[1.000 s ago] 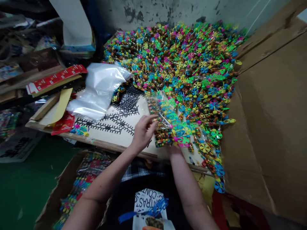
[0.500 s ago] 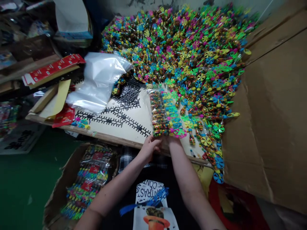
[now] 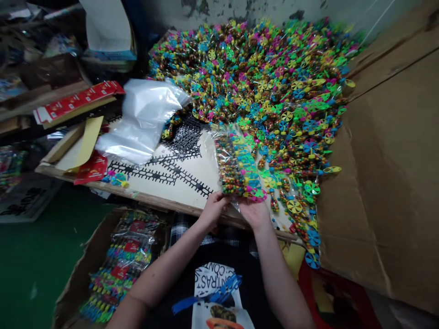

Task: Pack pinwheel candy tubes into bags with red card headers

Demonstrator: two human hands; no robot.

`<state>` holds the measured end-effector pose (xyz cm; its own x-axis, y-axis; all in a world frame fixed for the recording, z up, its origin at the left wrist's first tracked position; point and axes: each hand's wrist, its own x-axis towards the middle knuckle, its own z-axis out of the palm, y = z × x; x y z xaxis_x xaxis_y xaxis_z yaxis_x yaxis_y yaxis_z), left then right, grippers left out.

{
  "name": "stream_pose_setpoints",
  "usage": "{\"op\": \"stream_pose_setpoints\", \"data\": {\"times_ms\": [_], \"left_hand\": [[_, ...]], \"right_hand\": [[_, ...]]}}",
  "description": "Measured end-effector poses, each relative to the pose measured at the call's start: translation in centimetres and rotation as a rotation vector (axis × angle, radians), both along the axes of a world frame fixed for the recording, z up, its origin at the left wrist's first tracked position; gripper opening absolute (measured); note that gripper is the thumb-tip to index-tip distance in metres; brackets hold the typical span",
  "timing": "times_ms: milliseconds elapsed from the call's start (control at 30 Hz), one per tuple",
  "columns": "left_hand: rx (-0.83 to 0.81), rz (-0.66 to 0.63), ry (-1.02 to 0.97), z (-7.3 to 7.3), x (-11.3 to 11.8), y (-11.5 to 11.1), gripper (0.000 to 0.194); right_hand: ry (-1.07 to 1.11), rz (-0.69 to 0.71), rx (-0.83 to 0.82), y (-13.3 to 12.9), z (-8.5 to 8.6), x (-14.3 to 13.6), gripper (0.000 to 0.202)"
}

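A clear plastic bag lies tilted at the table's front edge, filled with a row of small candy-filled tubes topped with coloured fan wheels. My left hand pinches the bag's near left corner between thumb and fingers. Palm up, my right hand holds the bag's near right end from below; its fingertips are hidden under the bag. A pink fan wheel sits just above that palm. To the left of the bag, black toothed plastic strips lie on the pale tabletop.
A large heap of candy toys covers the back and right of the table. Empty clear bags and red printed cards lie at left. Below stands a carton of packed bags. A tall cardboard sheet walls the right side.
My right hand has turned palm up and shows more beneath the bag. The bag's near end has tilted slightly and shifted right. The view has shifted a little.
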<state>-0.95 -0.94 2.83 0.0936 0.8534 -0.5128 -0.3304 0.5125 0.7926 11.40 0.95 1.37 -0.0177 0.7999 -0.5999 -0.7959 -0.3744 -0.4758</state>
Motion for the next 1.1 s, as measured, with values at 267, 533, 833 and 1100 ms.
{"op": "stream_pose_setpoints", "data": {"times_ms": [267,533,833,1100], "left_hand": [[-0.015,-0.029,-0.053,-0.6,0.0,-1.2,0.026],[-0.004,-0.090,-0.013,-0.3,-1.2,-2.8,0.034],[0.053,-0.284,0.159,-1.3,-3.3,-5.1,0.036],[0.555,-0.110,1.027,0.6,-3.1,-3.4,0.050]], "right_hand": [[0.001,0.012,0.039,-3.7,1.9,-1.1,0.029],[0.009,0.012,-0.099,-1.6,1.9,-2.2,0.004],[-0.103,-0.047,0.060,0.0,0.0,-2.7,0.017],[-0.194,-0.014,0.176,-0.7,-1.3,-3.5,0.026]]}}
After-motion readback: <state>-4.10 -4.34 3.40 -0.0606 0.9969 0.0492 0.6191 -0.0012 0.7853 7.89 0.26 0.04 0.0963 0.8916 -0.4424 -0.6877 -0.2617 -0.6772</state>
